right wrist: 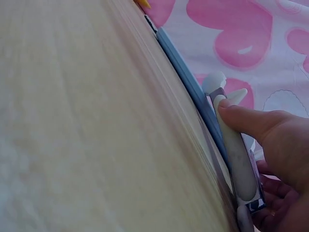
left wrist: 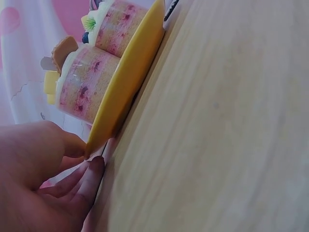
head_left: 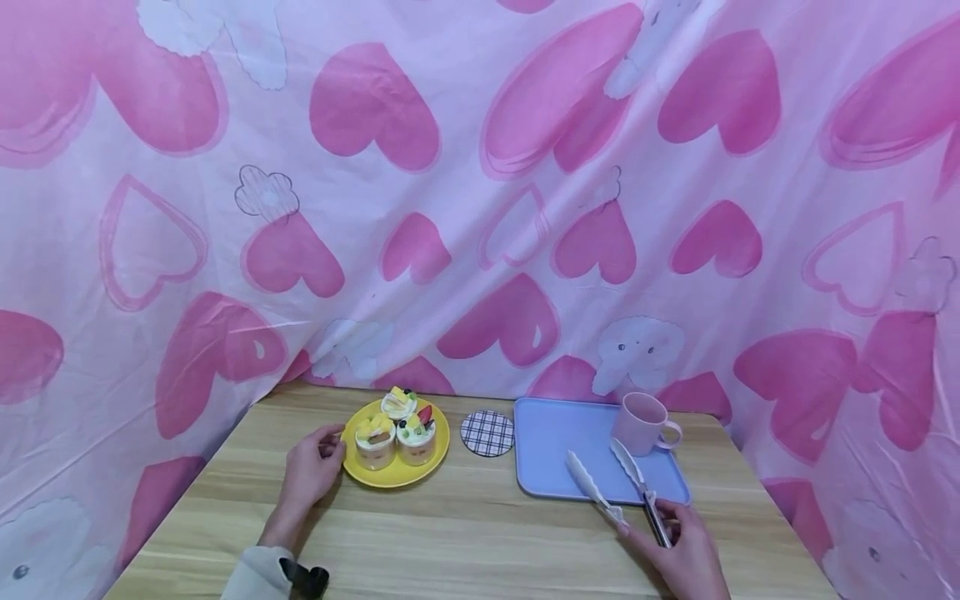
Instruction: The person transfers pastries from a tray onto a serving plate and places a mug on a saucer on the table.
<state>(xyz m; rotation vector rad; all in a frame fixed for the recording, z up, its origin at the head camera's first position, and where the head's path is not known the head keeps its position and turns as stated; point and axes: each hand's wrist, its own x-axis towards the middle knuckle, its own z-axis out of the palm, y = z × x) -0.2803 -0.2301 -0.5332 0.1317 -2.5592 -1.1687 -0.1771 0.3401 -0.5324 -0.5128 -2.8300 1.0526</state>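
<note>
My left hand (head_left: 311, 467) pinches the left rim of a round yellow plate (head_left: 386, 479). In the left wrist view, the thumb lies over the rim of the plate (left wrist: 128, 77) and fingertips are beneath it. Three clear dessert cups stand on it, including a front-left cake cup (head_left: 375, 451) with yellow fruit on cream. My right hand (head_left: 682, 554) holds a pair of tongs (head_left: 588, 482), its two pale-tipped arms spread apart over the blue tray's front edge. The right wrist view shows the thumb along one arm of the tongs (right wrist: 237, 159).
The blue rectangular tray (head_left: 555, 433) lies at the right of the wooden table (head_left: 450, 542). On its back right stands a pink mug (head_left: 636, 427), handle to the right. A round checked coaster (head_left: 487, 433) sits between plate and tray. Behind hangs a pink heart-patterned curtain (head_left: 465, 175).
</note>
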